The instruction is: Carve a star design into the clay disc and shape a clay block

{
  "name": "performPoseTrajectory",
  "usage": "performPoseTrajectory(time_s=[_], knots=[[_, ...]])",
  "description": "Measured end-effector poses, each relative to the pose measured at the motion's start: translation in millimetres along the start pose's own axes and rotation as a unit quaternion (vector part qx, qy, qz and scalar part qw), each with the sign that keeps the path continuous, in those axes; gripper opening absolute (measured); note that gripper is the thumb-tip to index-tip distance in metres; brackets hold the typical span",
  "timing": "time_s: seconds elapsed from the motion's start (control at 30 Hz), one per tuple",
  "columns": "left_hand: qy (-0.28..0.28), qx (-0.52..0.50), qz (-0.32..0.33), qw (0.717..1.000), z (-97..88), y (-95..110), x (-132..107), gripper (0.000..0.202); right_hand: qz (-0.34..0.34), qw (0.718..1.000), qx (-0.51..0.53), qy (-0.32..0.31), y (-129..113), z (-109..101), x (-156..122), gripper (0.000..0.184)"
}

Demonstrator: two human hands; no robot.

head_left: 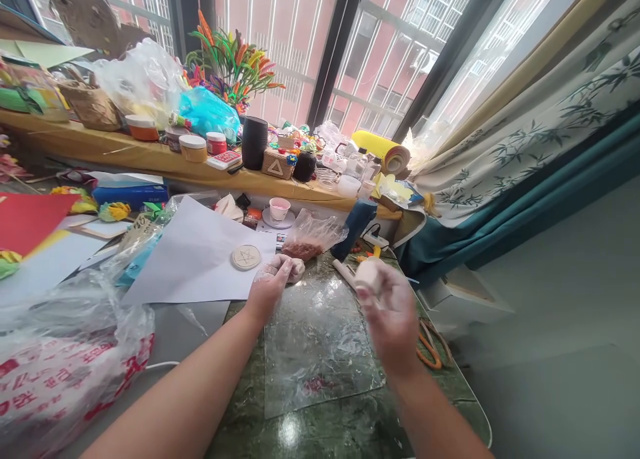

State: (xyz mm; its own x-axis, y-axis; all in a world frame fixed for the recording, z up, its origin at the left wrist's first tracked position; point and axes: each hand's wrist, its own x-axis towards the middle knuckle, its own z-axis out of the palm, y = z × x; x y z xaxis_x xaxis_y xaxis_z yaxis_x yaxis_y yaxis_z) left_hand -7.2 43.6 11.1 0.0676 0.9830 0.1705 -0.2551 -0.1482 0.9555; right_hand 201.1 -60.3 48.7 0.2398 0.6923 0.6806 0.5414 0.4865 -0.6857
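My left hand (270, 279) is closed round a small pale lump of clay (297, 271), near the right edge of a white sheet of paper (185, 259). My right hand (393, 305), whitened with residue, grips a larger pale lump of clay (368, 275) above the table; it is slightly blurred. Between and below both hands lies a clear plastic sheet (320, 352), smeared with whitish bits and a reddish spot. On the paper rests a round clay disc (246, 257) with a star marked in it. A pale rod (344, 272) lies just behind my right hand.
A clear bag of brown material (305, 245) and a cup of pink stuff (279, 209) stand behind the sheet. An orange-handled tool (429, 349) lies by the table's right edge. A crumpled plastic bag (75, 372) fills the left. Jars (193, 148) crowd the windowsill.
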Motion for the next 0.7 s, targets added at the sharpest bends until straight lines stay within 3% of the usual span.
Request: performPoseTrajectory(time_s=[0.07, 0.1, 0.13, 0.2, 0.27, 0.37, 0.47, 0.57, 0.7], knots=[[0.0, 0.003, -0.001, 1.0, 0.4, 2, 0, 0.034, -0.054, 0.997, 0.007, 0.052, -5, -9, 10, 0.056], [0.001, 0.005, -0.003, 1.0, 0.4, 2, 0, 0.034, -0.071, 0.996, -0.01, 0.048, -3, -10, 9, 0.054], [0.002, 0.004, -0.006, 1.0, 0.3, 2, 0, 0.034, -0.083, 0.996, -0.037, 0.013, 2, -10, 3, 0.05], [0.001, -0.006, -0.011, 1.0, 0.1, 0, 1, 0.035, -0.082, 0.984, -0.098, -0.125, 16, -3, -18, 0.044], [-0.002, -0.018, -0.011, 1.0, 0.2, -2, 2, 0.036, -0.05, 0.965, -0.141, -0.216, 31, 6, -42, 0.049], [-0.011, -0.032, -0.004, 0.999, 1.1, -4, 2, 0.037, 0.024, 0.966, -0.172, -0.193, 44, 20, -63, 0.062], [-0.014, -0.041, -0.009, 0.999, 1.9, -5, 2, 0.037, 0.051, 0.957, -0.184, -0.22, 47, 30, -65, 0.057], [-0.011, -0.037, -0.012, 0.999, 2.1, -3, 1, 0.035, 0.027, 0.955, -0.181, -0.233, 49, 35, -67, 0.047], [-0.014, -0.013, -0.001, 1.0, 2.1, 2, -1, 0.034, -0.033, 0.974, -0.129, -0.182, 42, 34, -67, 0.045]])
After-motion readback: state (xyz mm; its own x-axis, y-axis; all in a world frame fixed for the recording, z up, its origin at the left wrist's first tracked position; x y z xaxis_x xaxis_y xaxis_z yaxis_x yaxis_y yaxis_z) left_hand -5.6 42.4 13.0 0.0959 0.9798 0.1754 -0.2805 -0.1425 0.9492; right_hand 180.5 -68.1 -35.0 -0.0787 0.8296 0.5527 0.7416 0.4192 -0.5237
